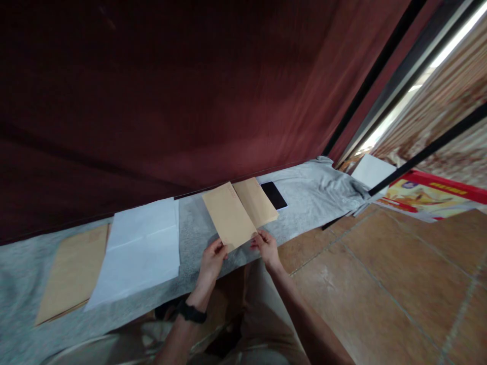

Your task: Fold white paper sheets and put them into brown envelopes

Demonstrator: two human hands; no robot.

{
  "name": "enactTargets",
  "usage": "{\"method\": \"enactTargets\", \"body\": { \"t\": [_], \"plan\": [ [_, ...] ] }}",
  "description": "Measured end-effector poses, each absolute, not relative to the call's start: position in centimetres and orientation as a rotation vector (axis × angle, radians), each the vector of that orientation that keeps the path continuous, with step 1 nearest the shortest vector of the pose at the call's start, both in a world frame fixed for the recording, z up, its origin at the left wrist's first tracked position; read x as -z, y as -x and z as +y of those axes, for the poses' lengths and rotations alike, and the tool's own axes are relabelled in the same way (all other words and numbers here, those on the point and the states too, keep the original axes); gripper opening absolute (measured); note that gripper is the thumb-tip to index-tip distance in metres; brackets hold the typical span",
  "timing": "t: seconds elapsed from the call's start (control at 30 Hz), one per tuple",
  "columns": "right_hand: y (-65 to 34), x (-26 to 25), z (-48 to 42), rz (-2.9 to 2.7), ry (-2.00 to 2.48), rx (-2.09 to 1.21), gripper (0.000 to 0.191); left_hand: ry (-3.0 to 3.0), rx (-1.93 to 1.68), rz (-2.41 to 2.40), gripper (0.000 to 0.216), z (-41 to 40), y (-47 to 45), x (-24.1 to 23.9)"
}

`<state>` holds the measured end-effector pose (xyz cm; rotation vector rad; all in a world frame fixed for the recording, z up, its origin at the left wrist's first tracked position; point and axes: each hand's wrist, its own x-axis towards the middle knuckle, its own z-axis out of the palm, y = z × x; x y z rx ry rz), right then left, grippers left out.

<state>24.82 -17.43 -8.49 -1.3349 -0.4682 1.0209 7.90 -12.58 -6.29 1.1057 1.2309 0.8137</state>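
Between my two hands is a brown paper envelope (230,215), tilted over the grey cloth. My left hand (213,258) pinches its near left corner; a dark band circles that wrist. At the near right corner, my right hand (265,247) has its fingers closed on the same envelope. Just beyond and to the right lie more brown envelopes (256,200), partly covered by the held one. A dark, flat phone-like object (274,195) rests right of them. On the left are white paper sheets (142,246), overlapping a stack of larger brown envelopes (78,268).
A grey cloth (312,187) covers the long narrow surface. Behind it hangs a dark red curtain (171,101). Black poles (429,149) slant down at the right. A printed red and yellow box (433,195) and a white panel (373,171) stand on the tiled floor (380,274).
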Motion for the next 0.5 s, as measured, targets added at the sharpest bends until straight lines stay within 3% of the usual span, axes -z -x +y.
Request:
{"method": "enactTargets", "body": {
  "t": [0.23,0.5],
  "plan": [
    [-32.2,7.8,-15.2,-0.463,1.4,-0.837,0.043,-1.18,-0.807,1.127,0.038,-9.5,-15.1,5.5],
    [-36.4,9.0,-13.4,-0.404,1.439,-0.805,0.038,-1.145,-0.787,1.162,0.054,-7.0,-20.0,6.3]
  ]
}}
